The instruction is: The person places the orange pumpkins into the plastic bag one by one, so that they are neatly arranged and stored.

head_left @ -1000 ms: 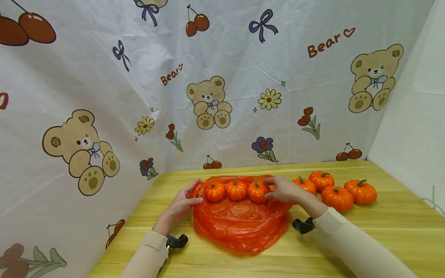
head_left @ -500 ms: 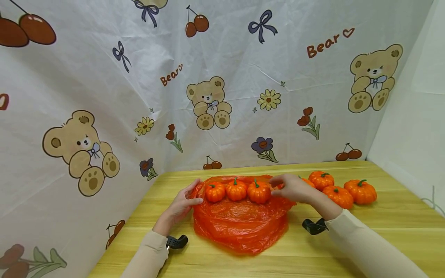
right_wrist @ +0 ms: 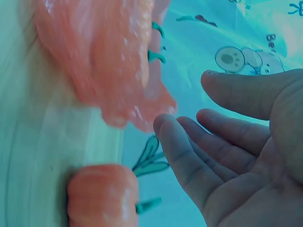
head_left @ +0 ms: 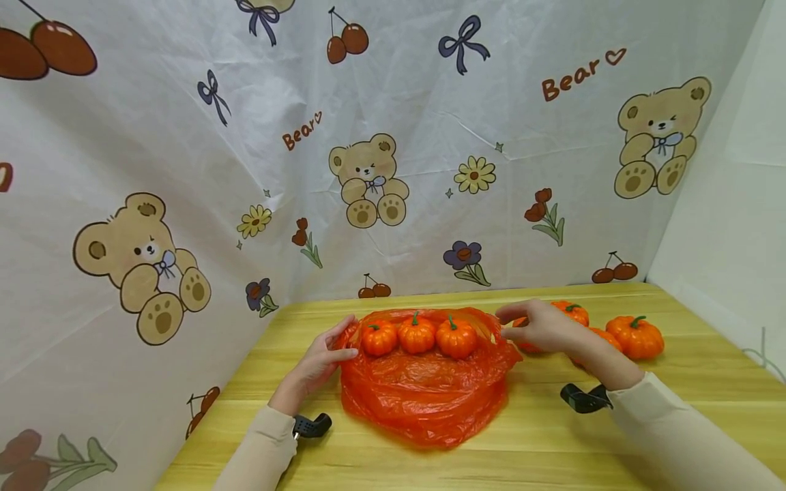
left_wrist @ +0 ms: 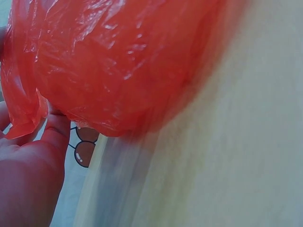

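- Nearest to me, a cream left sleeve [head_left: 260,447] and a cream right sleeve [head_left: 688,436] reach in over the wooden table [head_left: 454,474], each with a black wrist device [head_left: 312,426] at its cuff.
- The red plastic bag [head_left: 424,402] sits on the table in the middle, crumpled and bulging towards the near side, its mouth spread at the far end.
- At the bag's left edge is the person's left hand [head_left: 318,361], grasping the thin film between thumb and fingers.
- The right hand [head_left: 546,329] hangs just beside the bag's right edge, thumb and fingers parted and softly bent, with nothing in their grasp. I can't tell whether a fingertip brushes the film.
- Three small orange pumpkins [head_left: 417,335] with green stems stand side by side in the bag's mouth, in a row from left to right, upright, with red film in front of them and behind.
- Over to the right, four loose pumpkins [head_left: 634,338] rest on the table in a cluster; the right hand and forearm partly cover three of them.
- Farthest off hangs a pale cloth [head_left: 424,88] printed with bears, cherries, bows and flowers, meeting a plain white wall [head_left: 731,218] on the right.
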A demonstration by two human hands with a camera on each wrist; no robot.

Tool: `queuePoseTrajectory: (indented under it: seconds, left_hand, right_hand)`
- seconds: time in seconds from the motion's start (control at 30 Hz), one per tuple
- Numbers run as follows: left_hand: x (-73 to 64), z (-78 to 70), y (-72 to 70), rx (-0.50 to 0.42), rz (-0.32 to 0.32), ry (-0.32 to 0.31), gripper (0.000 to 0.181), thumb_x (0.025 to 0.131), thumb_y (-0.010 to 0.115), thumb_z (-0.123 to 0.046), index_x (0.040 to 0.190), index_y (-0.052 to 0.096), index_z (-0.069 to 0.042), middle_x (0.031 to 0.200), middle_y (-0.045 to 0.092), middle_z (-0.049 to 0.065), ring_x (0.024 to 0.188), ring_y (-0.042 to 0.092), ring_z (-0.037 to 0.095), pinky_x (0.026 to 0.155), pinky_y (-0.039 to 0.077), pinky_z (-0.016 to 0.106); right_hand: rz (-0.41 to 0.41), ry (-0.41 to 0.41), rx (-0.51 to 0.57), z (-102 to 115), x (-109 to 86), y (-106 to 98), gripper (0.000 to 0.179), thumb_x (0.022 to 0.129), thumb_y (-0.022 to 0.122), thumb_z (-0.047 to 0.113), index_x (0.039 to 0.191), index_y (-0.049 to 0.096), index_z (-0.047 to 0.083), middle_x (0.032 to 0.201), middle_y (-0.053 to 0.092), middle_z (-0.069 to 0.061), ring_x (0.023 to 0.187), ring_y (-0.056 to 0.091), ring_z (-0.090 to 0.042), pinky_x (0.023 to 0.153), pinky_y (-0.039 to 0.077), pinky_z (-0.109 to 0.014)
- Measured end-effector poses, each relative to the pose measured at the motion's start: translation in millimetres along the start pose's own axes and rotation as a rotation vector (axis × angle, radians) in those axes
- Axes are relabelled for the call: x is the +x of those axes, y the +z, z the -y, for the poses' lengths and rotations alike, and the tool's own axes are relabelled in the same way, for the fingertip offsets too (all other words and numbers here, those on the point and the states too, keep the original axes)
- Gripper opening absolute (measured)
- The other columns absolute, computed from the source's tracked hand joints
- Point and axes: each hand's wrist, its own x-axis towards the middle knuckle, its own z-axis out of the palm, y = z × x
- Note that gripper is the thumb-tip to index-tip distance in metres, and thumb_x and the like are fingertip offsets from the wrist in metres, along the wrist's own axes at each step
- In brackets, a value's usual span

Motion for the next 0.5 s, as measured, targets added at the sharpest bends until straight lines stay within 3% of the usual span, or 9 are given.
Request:
queuePoseTrajectory:
  seconds: [0.5]
  left_hand:
    - [0.0,0.2,0.2,-0.013,0.008,0.006,0.087,0.094,0.063,0.003,0.165,0.013,-0.003,0.174,0.004,0.019,0.160,0.010,0.038,0.123,0.030,0.035]
  right_hand:
    - [0.008,0.032,0.103,-30,-33.2,-50,0.052,0.101,0.066,0.029,0.143,0.057,0.000,0.140,0.063,-0.024,0.124,0.062,-0.040,0.095,0.061,-0.047]
